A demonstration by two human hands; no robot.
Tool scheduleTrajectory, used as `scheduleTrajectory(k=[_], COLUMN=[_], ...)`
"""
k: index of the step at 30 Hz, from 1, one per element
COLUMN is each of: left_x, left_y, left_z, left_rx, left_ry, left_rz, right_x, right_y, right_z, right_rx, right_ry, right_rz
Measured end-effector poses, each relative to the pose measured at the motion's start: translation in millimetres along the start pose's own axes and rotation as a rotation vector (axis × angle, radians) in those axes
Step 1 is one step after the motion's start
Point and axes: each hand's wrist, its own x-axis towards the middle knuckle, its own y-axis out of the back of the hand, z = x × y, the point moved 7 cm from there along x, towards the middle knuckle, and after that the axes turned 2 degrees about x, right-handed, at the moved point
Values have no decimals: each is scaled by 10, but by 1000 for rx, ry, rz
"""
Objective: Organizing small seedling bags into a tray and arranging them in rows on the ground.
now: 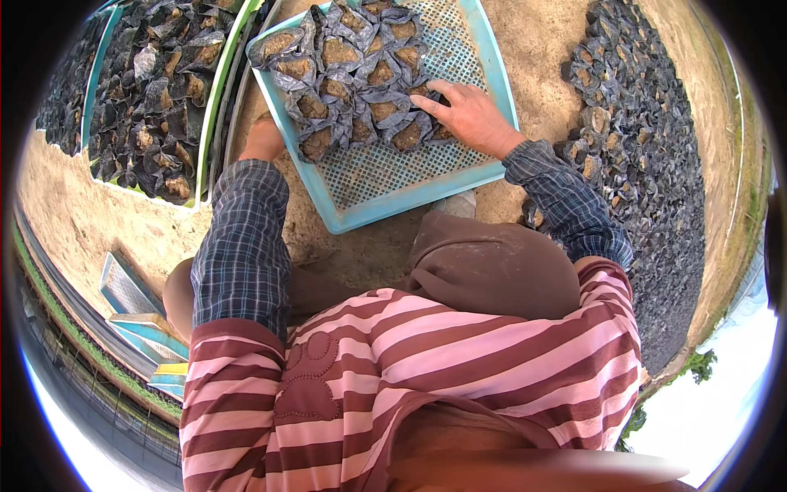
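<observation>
A light blue plastic mesh tray (406, 206) lies tilted in front of my knees. Black plastic seedling bags filled with soil (381, 74) stand packed together over its left and middle part. My right hand (464, 114) is over the right side of this group, thumb and index finger apart at the rim of a bag; its lower fingers are partly hidden, so whether they grip anything is unclear. My left hand (265, 136) is down at the tray's left edge, its fingers hidden behind the rim.
To the right, a long block of filled black bags (645, 172) stands on the ground. More bags (147, 104) fill bordered beds at the upper left. Several blue trays (132, 292) lie at the lower left. A stone-like lump (456, 204) is by the tray's near edge.
</observation>
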Motion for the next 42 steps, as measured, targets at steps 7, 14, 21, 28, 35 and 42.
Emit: scheduleTrajectory(k=[7,14,21,28,35,42], left_x=[82,98,238,262,200,70], left_y=[-95,-64,-197,-336,-202,-99], left_z=[-98,-182,-137,-269,-88,17], left_rx=[-26,4,-1,146,199,273], left_ry=[49,12,-45,-122,-197,-321], left_rz=[31,34,-56,-74,-121,-12], right_x=[88,53,95,-344,-1484,-2155], right_y=[-247,-162,-114,303,669,42], right_z=[-74,-140,-47,134,1002,1758], right_rx=[145,171,280,404,247,-51], right_ry=[78,251,102,-261,-833,-1235], right_rz=[-342,-179,-248,-54,473,508])
